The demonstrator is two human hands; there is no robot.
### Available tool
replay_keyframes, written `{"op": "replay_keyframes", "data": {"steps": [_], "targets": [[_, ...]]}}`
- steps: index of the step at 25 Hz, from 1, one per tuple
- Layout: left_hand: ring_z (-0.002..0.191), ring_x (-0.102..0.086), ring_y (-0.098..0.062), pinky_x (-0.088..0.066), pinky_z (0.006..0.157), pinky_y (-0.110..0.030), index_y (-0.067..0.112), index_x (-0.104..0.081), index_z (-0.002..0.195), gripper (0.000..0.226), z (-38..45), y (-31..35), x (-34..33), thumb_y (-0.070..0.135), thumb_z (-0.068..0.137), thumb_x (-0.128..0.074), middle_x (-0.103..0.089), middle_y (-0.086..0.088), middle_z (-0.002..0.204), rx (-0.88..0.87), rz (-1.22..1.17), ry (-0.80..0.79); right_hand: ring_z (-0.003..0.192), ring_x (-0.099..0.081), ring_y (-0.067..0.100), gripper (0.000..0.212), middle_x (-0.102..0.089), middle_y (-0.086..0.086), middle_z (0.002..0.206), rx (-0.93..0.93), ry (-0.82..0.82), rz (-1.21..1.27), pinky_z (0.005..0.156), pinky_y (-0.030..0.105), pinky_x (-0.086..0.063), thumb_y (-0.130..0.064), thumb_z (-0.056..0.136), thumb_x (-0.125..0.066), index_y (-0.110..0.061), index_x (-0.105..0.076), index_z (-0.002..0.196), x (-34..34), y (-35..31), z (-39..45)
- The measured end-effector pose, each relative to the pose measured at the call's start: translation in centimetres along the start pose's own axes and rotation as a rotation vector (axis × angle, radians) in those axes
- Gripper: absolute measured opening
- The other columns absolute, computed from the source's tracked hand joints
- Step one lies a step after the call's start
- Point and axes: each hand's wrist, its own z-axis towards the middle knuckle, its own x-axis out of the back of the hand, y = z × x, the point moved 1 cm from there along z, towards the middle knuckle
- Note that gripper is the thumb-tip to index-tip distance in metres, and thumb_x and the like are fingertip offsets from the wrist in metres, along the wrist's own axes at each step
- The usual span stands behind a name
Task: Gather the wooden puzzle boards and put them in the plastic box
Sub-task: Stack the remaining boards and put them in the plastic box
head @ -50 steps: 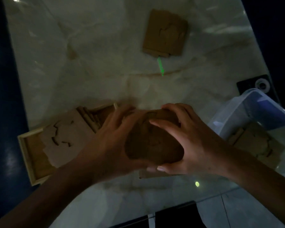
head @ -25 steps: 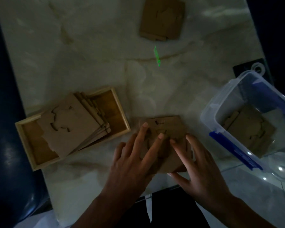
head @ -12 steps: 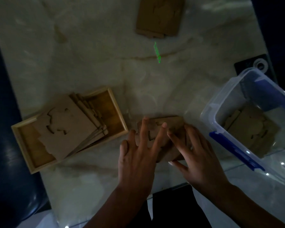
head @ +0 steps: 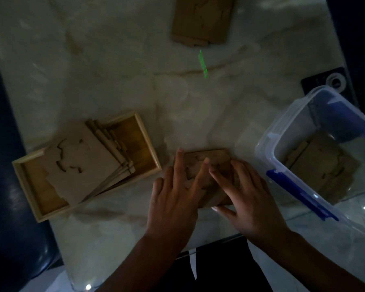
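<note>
A small stack of wooden puzzle boards (head: 209, 158) lies flat on the marble table near its front edge. My left hand (head: 175, 199) rests on the stack's left part with fingers spread. My right hand (head: 247, 197) lies on its right part, thumb at the near edge. Both hands press flat on the boards and hide most of them. The clear plastic box (head: 268, 148) with blue clips stands open at the right, with puzzle boards (head: 325, 165) inside. More boards (head: 82, 165) lean fanned in a wooden tray (head: 150, 144) at the left. Another board pile (head: 202, 20) sits at the far edge.
A green light streak (head: 203, 63) shows on the marble between the far pile and my hands. A dark square object with a white ring (head: 329, 81) lies behind the box. The table edge runs just below my wrists, with dark floor on both sides.
Two seconds ago both hands held the stack lifted; it now lies on the table under flat fingers. The view has shifted slightly, and my hands have barely moved in the last half second.
</note>
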Motion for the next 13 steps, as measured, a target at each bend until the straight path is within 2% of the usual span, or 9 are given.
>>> {"op": "replay_keyframes", "data": {"steps": [2, 4, 8, 13], "targets": [[0.132, -0.045, -0.041, -0.052, 0.091, -0.044, 0.029, -0.018, 0.156, 0.115, -0.1, -0.1, 0.1, 0.026, 0.062, -0.084, -0.014, -0.026, 0.161, -0.007, -0.019, 0.032, 0.137, -0.04, 0.043, 0.1, -0.041, 0.025, 0.147, 0.004, -0.004, 0.001, 0.1, 0.053, -0.045, -0.056, 0.072, -0.079, -0.031, -0.03, 0.156, 0.1, 0.0, 0.1], [0.129, -0.047, -0.041, -0.052, 0.088, -0.044, 0.028, -0.023, 0.155, 0.112, -0.4, -0.3, 0.0, 0.022, 0.06, -0.082, -0.022, -0.025, 0.157, -0.027, -0.017, 0.047, 0.137, -0.04, 0.043, 0.1, -0.041, 0.026, 0.147, 0.004, -0.017, 0.0, 0.099, 0.054, -0.047, -0.055, 0.072, -0.079, -0.031, -0.03, 0.156, 0.2, 0.1, 0.1], [0.128, -0.047, -0.042, -0.051, 0.088, -0.045, 0.026, -0.026, 0.154, 0.106, -0.9, -0.9, -0.5, 0.021, 0.061, -0.078, -0.029, -0.027, 0.153, -0.069, 0.013, 0.049, 0.138, -0.037, 0.043, 0.102, -0.038, 0.024, 0.149, 0.027, -0.051, -0.012, 0.101, 0.054, -0.045, -0.05, 0.074, -0.079, -0.034, -0.023, 0.157, 0.3, 0.4, 0.1], [0.123, -0.048, -0.04, -0.051, 0.091, -0.045, 0.027, -0.022, 0.154, 0.107, -0.8, -1.3, -0.5, 0.02, 0.063, -0.079, -0.035, -0.026, 0.147, -0.086, 0.012, 0.069, 0.128, -0.046, 0.045, 0.097, -0.045, 0.026, 0.14, 0.083, -0.052, -0.025, 0.089, 0.055, -0.054, -0.043, 0.07, -0.083, -0.03, -0.034, 0.153, 0.9, 1.0, 0.6]]}}
